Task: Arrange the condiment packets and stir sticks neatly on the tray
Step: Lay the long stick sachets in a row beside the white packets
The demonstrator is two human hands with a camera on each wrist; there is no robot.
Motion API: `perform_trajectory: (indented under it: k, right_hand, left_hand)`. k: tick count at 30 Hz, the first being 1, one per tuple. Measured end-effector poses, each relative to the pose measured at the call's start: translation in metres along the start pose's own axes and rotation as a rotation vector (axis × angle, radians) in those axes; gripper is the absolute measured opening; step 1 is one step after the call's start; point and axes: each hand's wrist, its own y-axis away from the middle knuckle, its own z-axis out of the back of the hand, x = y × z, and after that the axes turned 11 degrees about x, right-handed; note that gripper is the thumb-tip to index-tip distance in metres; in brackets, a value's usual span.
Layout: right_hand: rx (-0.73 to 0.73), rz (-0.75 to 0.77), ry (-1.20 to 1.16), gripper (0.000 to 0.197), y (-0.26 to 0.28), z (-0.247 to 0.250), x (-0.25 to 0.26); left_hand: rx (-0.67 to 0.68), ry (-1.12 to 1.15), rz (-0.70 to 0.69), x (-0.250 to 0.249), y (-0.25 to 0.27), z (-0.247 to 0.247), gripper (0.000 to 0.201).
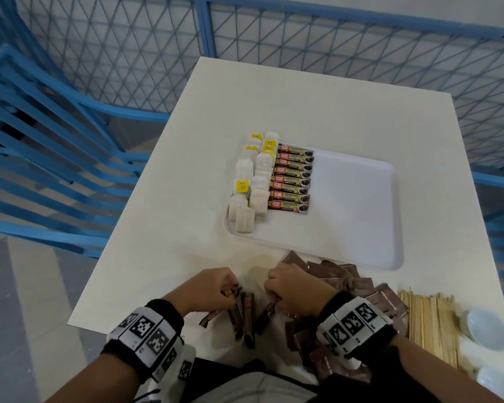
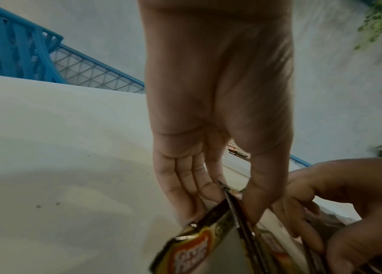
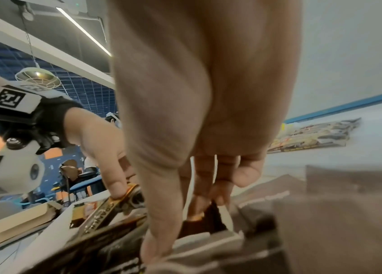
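My left hand (image 1: 229, 289) pinches a few brown coffee stick packets (image 2: 208, 241) between thumb and fingers near the table's front edge. My right hand (image 1: 274, 295) sits just to its right and pinches one end of another coffee stick (image 1: 269, 312). More loose sticks (image 1: 246, 318) lie between my hands. The white tray (image 1: 355, 199) holds two columns of tea bags (image 1: 252, 181) and a neat column of coffee sticks (image 1: 293, 178) at its left. Brown sachets (image 1: 346, 280) are heaped in front of the tray. Wooden stir sticks (image 1: 428, 321) lie at the front right.
Two small white bowls (image 1: 486, 330) stand at the table's front right corner. The tray's right half is bare. A blue chair (image 1: 41, 141) is to the left, and blue mesh fencing (image 1: 332, 39) runs behind the white table (image 1: 186, 170).
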Motion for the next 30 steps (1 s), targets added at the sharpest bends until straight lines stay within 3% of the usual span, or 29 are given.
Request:
perform_trajectory:
  k: [1, 3, 9, 12, 16, 20, 24, 30]
  right_hand:
    - [-0.025, 0.021, -0.027, 0.004, 0.002, 0.002, -0.002]
    - [-0.054, 0.051, -0.063, 0.011, 0.006, 0.008, -0.004]
    - [-0.042, 0.080, -0.111, 0.017, 0.015, 0.017, 0.001]
    - [-0.029, 0.084, -0.278, 0.015, 0.019, 0.020, 0.009]
    - [-0.038, 0.001, -0.491, 0.010, 0.026, 0.026, 0.009]
    - [-0.079, -0.133, -0.625, 0.021, 0.014, 0.022, 0.004]
    - [-0.059, -0.190, -0.606, 0.050, -0.007, 0.014, 0.012]
    - [-0.169, -0.277, -0.333, 0.043, -0.033, 0.001, 0.013]
  left_hand:
    - [-0.007, -0.004, -0.004, 0.001, 0.001, 0.001, 0.024]
    - [-0.038, 0.006, -0.016, 0.003, 0.004, 0.003, 0.008]
    - [-0.136, 0.333, -0.021, 0.005, 0.012, 0.008, 0.009]
    - [-0.145, 0.459, 0.006, 0.002, 0.013, 0.011, 0.013]
    - [-0.148, 0.586, -0.007, -0.003, 0.013, 0.013, 0.014]
    - [-0.182, 0.545, -0.050, -0.008, 0.014, 0.014, 0.012]
    - [-0.272, 0.547, -0.081, -0.007, 0.019, 0.018, 0.008]
    - [-0.379, 0.628, -0.136, -0.006, 0.032, 0.027, 0.006]
